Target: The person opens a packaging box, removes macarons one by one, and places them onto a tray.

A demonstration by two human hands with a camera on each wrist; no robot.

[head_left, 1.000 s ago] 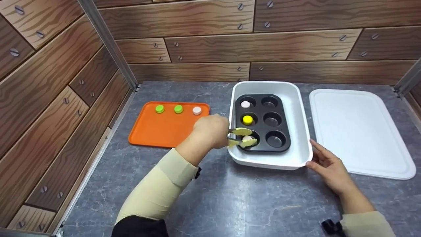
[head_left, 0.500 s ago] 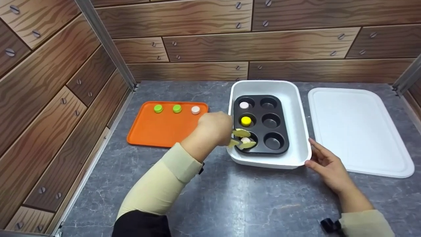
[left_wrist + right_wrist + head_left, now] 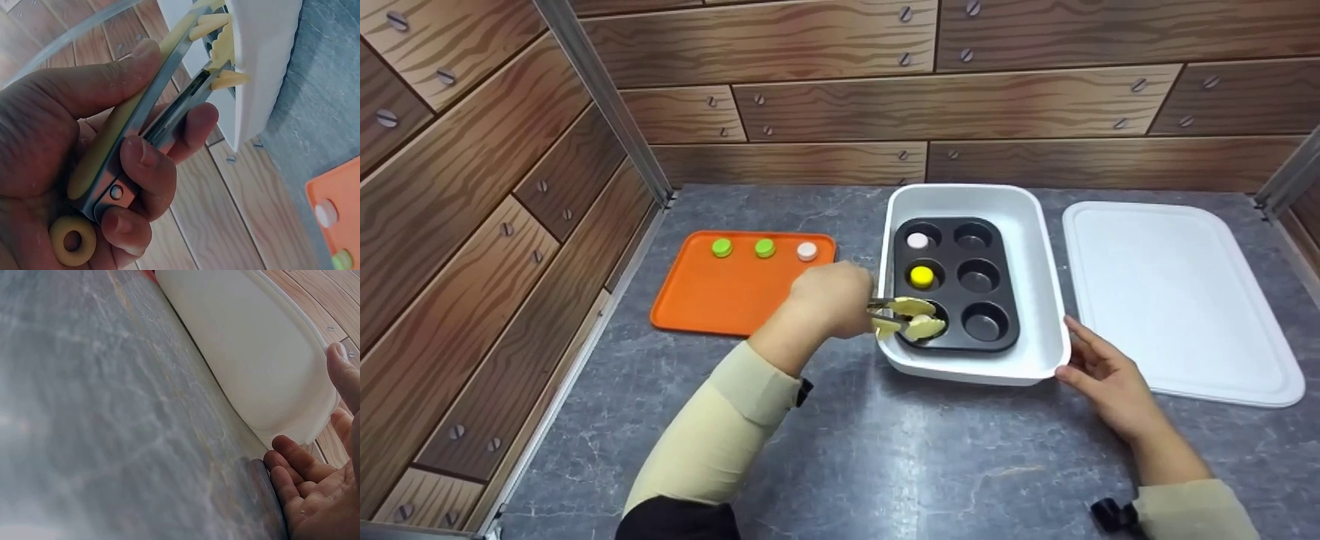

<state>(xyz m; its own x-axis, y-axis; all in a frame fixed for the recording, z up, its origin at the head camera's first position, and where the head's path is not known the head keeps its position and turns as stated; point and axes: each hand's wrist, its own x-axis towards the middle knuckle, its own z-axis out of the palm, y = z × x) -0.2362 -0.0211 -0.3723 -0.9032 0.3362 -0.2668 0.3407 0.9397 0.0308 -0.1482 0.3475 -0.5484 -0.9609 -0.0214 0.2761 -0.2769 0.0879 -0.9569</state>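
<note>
My left hand (image 3: 831,298) grips a pair of tongs (image 3: 147,108) with yellow serrated tips. Those tips reach into the front left cup of a black muffin pan (image 3: 950,300), spread around a pale round cap (image 3: 921,319) that they partly cover. A pale pink cap (image 3: 917,241) sits in the back left cup, and a yellow cap (image 3: 922,277) lies in the middle left one. The pan stands inside a white tub (image 3: 1044,315). At the tub's front right corner, my right hand (image 3: 1114,386) holds the rim between thumb and index finger; its other fingers curl loosely below.
An orange tray (image 3: 712,296) lies to the left, bearing two green caps (image 3: 765,248) and a whitish cap (image 3: 807,251) along its back edge. On the right lies a flat white lid (image 3: 1185,300). Wood-patterned walls (image 3: 840,112) close off the back and left.
My left hand shifts slightly right, then back left with the tongs. The tong tips stay around the pale cap in the front left cup. My right hand keeps its place on the tub.
</note>
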